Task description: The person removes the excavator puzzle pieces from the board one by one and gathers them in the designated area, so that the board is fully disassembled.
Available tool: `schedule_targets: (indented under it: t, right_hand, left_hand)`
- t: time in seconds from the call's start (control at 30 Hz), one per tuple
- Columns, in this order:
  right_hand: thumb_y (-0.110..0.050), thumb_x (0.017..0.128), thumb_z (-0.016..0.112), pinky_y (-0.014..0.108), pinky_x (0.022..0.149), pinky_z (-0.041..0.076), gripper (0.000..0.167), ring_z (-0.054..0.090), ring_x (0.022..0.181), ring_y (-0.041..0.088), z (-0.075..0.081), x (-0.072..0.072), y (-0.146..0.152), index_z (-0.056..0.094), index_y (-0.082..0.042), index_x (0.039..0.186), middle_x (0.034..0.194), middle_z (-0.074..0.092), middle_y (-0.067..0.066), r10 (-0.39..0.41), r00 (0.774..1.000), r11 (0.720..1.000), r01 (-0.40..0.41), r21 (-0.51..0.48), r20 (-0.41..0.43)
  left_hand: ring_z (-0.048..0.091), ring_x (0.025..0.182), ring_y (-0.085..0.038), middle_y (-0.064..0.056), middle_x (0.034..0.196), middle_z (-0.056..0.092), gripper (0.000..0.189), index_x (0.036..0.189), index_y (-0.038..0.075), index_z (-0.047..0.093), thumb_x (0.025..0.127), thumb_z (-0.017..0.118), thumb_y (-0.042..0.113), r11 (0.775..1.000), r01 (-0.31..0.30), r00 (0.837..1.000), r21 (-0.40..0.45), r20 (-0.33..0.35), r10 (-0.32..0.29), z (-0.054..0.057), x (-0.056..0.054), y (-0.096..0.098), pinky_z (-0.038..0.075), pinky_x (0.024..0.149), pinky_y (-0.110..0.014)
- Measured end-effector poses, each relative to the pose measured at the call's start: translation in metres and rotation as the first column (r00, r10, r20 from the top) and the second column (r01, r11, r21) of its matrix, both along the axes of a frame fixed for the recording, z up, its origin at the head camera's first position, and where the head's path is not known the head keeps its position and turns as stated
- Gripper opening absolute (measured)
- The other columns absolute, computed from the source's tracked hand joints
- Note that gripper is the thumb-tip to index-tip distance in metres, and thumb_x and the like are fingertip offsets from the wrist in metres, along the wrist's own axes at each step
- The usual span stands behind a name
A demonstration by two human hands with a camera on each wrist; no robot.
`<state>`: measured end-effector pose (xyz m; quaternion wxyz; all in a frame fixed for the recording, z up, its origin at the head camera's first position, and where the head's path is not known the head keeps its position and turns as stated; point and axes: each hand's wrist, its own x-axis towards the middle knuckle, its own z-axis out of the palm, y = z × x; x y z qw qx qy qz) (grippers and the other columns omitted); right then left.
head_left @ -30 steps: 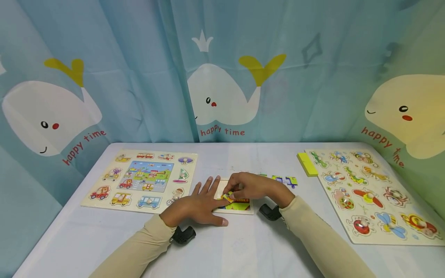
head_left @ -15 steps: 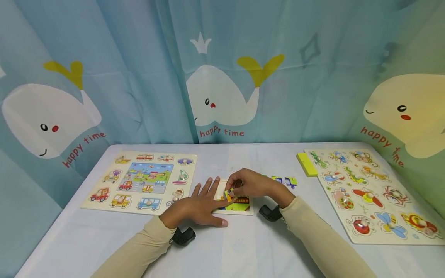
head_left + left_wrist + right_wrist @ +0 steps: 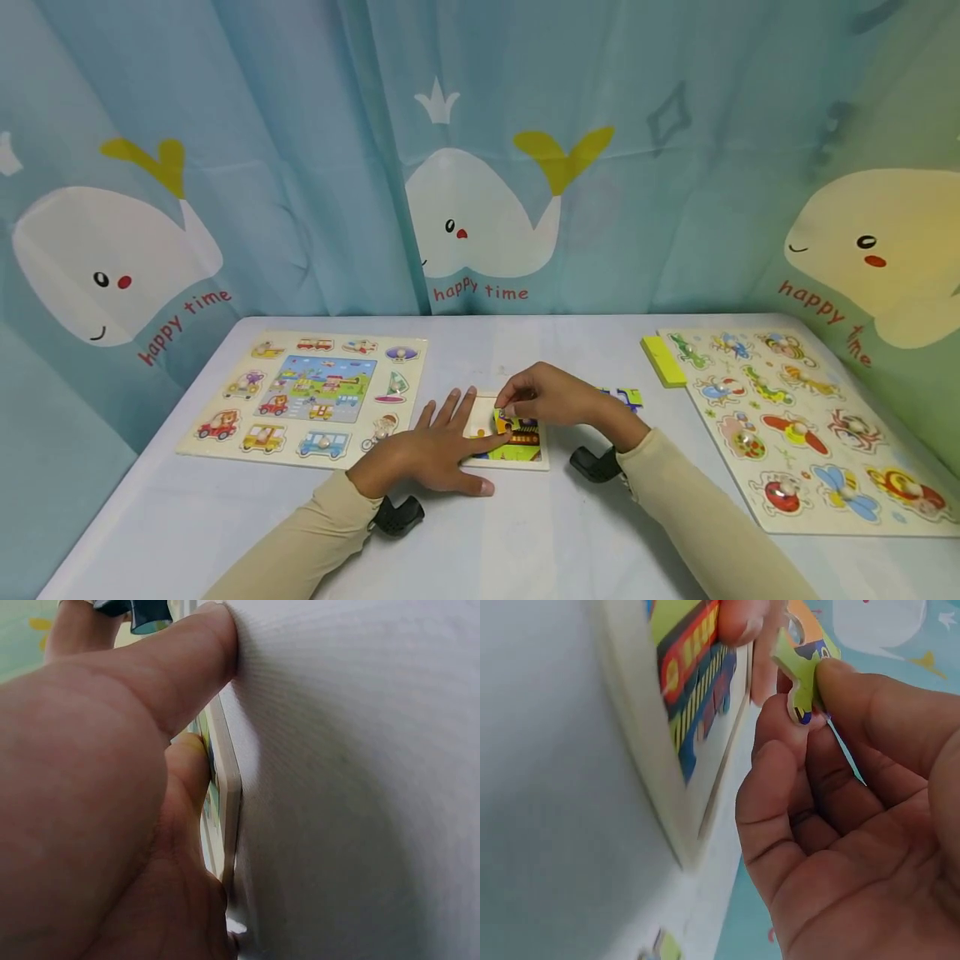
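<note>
Puzzle tray (image 3: 649,750), partly filled; loose piece (image 3: 804,675), pinched in right hand (image 3: 547,397)

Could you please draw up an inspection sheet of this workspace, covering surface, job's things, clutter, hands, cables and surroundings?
Surface: pale table, lightly shadowed around the arms.
Job's things: small puzzle tray, partly filled; one puzzle piece off the table, in hand; loose pieces beyond the right wrist, partly hidden.
Clutter: vehicle board on the left; insect board on the right, with a yellow block by its far left corner.
Left hand: fingers spread, partly over the tray.
Right hand: pinches the piece above the tray.
Cables: nothing seen.
Surroundings: blue whale-print curtain behind the table.
</note>
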<state>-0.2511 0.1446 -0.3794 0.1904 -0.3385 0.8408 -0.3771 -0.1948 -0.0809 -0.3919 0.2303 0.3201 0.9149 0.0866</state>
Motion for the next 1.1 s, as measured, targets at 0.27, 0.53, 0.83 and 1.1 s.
schedule_targets:
  t: [0.27, 0.53, 0.83, 1.1]
  right_hand:
    - [-0.001, 0.092, 0.063, 0.028, 0.074, 0.051, 0.009, 0.060, 0.083, 0.014, 0.006, 0.004, 0.026, 0.071, -0.001, 0.096, 0.094, 0.070, 0.003, -0.048, 0.999, 0.999, 0.048, -0.009, -0.025]
    - [0.001, 0.092, 0.062, 0.031, 0.074, 0.051, 0.012, 0.060, 0.086, 0.017, 0.007, 0.002, 0.054, 0.073, -0.002, 0.097, 0.098, 0.070, 0.004, -0.088, 0.995, 0.995, 0.090, 0.037, -0.040]
    - [0.004, 0.091, 0.061, 0.028, 0.074, 0.049, 0.015, 0.058, 0.085, 0.018, 0.002, 0.002, 0.070, 0.073, -0.001, 0.099, 0.097, 0.070, 0.004, -0.101, 0.995, 0.993, 0.098, 0.068, 0.028]
    - [0.004, 0.089, 0.062, 0.027, 0.069, 0.048, 0.015, 0.055, 0.078, 0.018, 0.000, -0.001, 0.073, 0.073, -0.001, 0.098, 0.091, 0.069, 0.002, -0.099, 0.995, 0.991, 0.096, 0.096, 0.025]
  left_hand:
    - [-0.016, 0.145, -0.034, -0.015, 0.160, -0.015, 0.071, 0.153, 0.043, 0.026, 0.090, 0.055, 0.062, 1.000, -0.013, 1.000, -0.006, -0.002, 0.013, 0.000, 0.002, 0.001, -0.001, 0.112, -0.057]
    - [-0.015, 0.145, -0.033, -0.015, 0.160, -0.014, 0.071, 0.152, 0.043, 0.028, 0.090, 0.055, 0.062, 1.000, -0.014, 1.000, 0.013, -0.010, 0.014, -0.003, 0.002, 0.000, -0.002, 0.112, -0.056]
    - [-0.016, 0.145, -0.034, -0.015, 0.160, -0.015, 0.071, 0.153, 0.043, 0.026, 0.090, 0.055, 0.061, 1.000, 0.001, 1.000, 0.006, -0.016, 0.000, -0.002, 0.000, 0.000, -0.002, 0.112, -0.057]
    - [-0.016, 0.145, -0.034, -0.015, 0.160, -0.015, 0.072, 0.153, 0.041, 0.027, 0.090, 0.056, 0.061, 1.000, -0.006, 1.000, 0.023, -0.007, 0.007, -0.002, 0.002, -0.001, -0.003, 0.112, -0.057]
